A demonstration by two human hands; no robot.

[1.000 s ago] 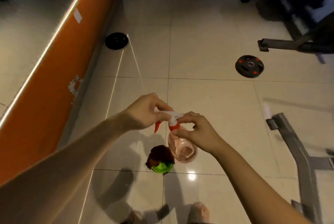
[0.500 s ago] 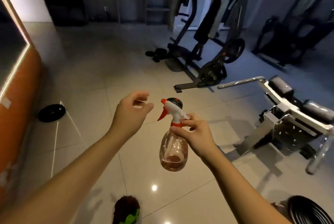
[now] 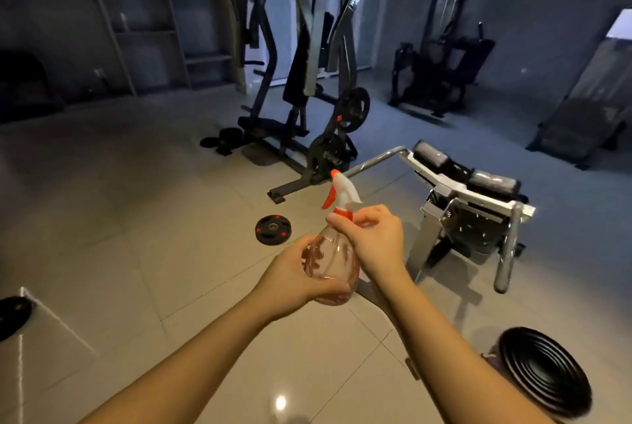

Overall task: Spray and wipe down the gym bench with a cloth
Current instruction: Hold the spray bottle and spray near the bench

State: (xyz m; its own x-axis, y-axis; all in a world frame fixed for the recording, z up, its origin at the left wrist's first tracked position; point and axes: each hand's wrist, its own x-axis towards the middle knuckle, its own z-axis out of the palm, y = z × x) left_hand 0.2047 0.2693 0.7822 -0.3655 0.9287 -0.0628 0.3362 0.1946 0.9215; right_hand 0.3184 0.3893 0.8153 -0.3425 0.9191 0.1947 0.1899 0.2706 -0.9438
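Note:
A clear pinkish spray bottle [image 3: 329, 259] with a white head and orange trigger is held up in front of me. My left hand [image 3: 294, 281] cups the round body from below and the left. My right hand [image 3: 371, 242] grips the neck just under the orange collar. The gym bench [image 3: 465, 205], with a white and chrome frame and dark roller pads, stands on the floor to the right, beyond my hands. No cloth is in view.
A small black weight plate [image 3: 272, 234] with red marks lies on the tiles ahead. A large black plate [image 3: 543, 370] lies at the lower right, another [image 3: 13, 314] at the left edge. A plate-loaded machine [image 3: 307, 81] stands behind.
The view tilted up from the floor to the room. My left hand left the sprayer head and now cups the bottle's body. The cloth on the floor dropped out of view.

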